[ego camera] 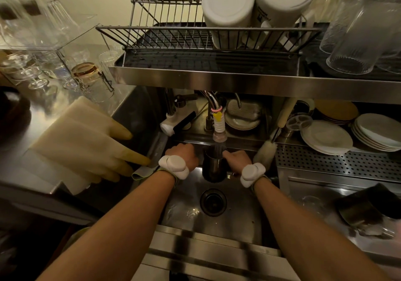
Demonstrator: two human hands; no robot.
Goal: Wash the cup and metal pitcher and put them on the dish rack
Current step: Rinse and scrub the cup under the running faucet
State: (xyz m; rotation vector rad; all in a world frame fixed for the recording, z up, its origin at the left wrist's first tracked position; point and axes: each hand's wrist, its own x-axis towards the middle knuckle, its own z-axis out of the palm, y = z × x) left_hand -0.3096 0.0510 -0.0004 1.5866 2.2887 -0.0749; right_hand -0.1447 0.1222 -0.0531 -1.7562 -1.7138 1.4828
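The metal pitcher (213,166) stands upright under the faucet (219,136), at the back edge of the sink (219,222). The right hand (237,157) grips its rim; the left hand (182,153) is closed beside it, contact unclear. Wet steel is probably slippery, stiff and light, so hold its body firmly.

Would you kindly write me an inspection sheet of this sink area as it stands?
Surface: wet steel sink, drain open.
Job's things: metal pitcher upright under the running tap; the cup cannot be picked out.
Clutter: rubber gloves on the left counter, bottle brush, stacked plates.
Grippers: left hand and right hand both on the pitcher.
Cables: nothing seen.
Surroundings: dish rack above with white containers and glasses.
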